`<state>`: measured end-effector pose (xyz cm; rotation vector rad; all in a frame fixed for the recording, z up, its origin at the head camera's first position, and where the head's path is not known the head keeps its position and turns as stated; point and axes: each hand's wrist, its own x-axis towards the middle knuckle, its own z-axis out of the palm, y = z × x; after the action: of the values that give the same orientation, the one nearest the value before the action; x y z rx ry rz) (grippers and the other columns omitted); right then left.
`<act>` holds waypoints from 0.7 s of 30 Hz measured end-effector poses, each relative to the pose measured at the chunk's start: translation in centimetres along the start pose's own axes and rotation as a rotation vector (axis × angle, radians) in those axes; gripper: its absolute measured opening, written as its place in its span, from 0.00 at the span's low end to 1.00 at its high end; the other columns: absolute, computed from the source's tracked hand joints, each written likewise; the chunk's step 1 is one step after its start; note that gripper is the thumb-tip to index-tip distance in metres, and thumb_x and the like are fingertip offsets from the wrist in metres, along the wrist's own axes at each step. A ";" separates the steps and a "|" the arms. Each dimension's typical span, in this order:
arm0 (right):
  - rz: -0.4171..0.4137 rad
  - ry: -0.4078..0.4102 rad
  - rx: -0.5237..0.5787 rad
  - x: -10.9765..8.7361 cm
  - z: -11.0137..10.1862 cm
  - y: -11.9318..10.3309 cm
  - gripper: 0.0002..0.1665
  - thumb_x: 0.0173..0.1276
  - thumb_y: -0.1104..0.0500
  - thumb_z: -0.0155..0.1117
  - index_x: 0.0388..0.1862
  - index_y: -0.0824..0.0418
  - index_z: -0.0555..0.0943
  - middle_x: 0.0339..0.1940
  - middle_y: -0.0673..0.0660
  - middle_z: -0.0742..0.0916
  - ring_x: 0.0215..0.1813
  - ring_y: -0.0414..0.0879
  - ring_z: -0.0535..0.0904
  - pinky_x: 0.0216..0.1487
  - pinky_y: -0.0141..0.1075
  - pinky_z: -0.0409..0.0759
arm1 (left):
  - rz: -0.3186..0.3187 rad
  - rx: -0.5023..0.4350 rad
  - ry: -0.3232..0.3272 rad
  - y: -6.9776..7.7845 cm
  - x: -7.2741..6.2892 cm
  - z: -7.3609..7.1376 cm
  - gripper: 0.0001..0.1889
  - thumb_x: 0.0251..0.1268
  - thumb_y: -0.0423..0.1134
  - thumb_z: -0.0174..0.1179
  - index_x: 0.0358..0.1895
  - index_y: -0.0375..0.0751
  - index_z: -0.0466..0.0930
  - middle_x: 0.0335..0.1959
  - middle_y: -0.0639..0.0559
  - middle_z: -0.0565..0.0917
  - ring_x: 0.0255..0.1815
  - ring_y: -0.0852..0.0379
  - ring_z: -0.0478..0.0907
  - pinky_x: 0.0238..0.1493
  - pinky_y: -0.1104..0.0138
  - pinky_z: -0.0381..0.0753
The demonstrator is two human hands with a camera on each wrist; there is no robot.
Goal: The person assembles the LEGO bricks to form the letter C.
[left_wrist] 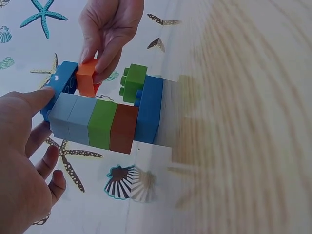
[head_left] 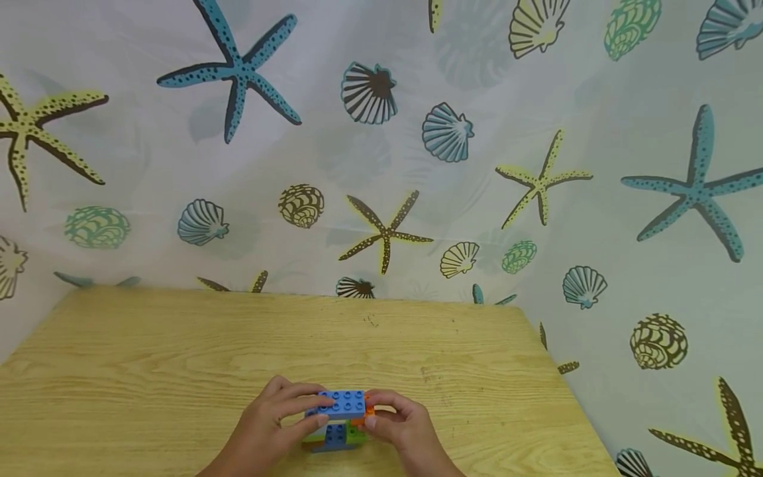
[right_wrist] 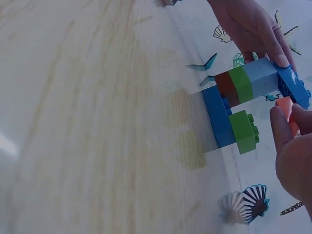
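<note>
Toy building bricks stand joined on the wooden table. A long blue brick (left_wrist: 150, 114) forms the base. On its left end rises a column: a reddish-brown brick (left_wrist: 124, 129), a green one (left_wrist: 101, 124) and two light blue ones (left_wrist: 70, 117). A second green brick (right_wrist: 245, 132) sits on the base's right end. Across the column's top lies another long blue brick (head_left: 348, 405), overhanging to the right. My left hand (head_left: 268, 424) grips this top brick at its left end, fingers above, thumb in front. My right hand (head_left: 405, 424) pinches an orange brick (left_wrist: 86, 80) right at the overhanging end's underside.
The wood-grain table (head_left: 179, 351) extends behind and to both sides of the bricks. A pale curtain (head_left: 405, 152) printed with starfish and shells hangs along the table's back and side edges.
</note>
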<state>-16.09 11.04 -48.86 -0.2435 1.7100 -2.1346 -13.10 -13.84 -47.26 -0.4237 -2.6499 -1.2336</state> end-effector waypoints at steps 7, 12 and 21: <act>0.011 0.023 0.029 0.1 0.2 0.1 0.14 0.68 0.68 0.67 0.52 0.67 0.84 0.62 0.59 0.81 0.51 0.47 0.87 0.57 0.43 0.83 | 0.074 0.036 0.071 -0.2 -0.1 0.2 0.14 0.61 0.46 0.71 0.49 0.71 0.88 0.50 0.70 0.84 0.38 0.69 0.61 0.36 0.72 0.66; 0.022 0.058 0.073 0.0 0.4 0.1 0.14 0.67 0.70 0.67 0.52 0.68 0.84 0.61 0.59 0.81 0.51 0.48 0.87 0.56 0.42 0.83 | 0.106 0.056 0.107 -0.3 0.0 0.4 0.15 0.59 0.44 0.73 0.48 0.70 0.88 0.50 0.70 0.85 0.38 0.70 0.60 0.36 0.72 0.66; 0.031 0.084 0.198 -0.2 0.8 0.5 0.12 0.68 0.72 0.65 0.48 0.64 0.87 0.58 0.57 0.82 0.51 0.46 0.86 0.56 0.41 0.83 | 0.159 0.055 0.144 -0.4 -0.3 0.7 0.16 0.58 0.42 0.73 0.49 0.67 0.89 0.49 0.67 0.85 0.38 0.70 0.59 0.36 0.72 0.64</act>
<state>-15.46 10.31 -49.16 -0.0722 1.5217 -2.3002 -12.98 -13.65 -48.06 -0.5058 -2.4704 -1.0985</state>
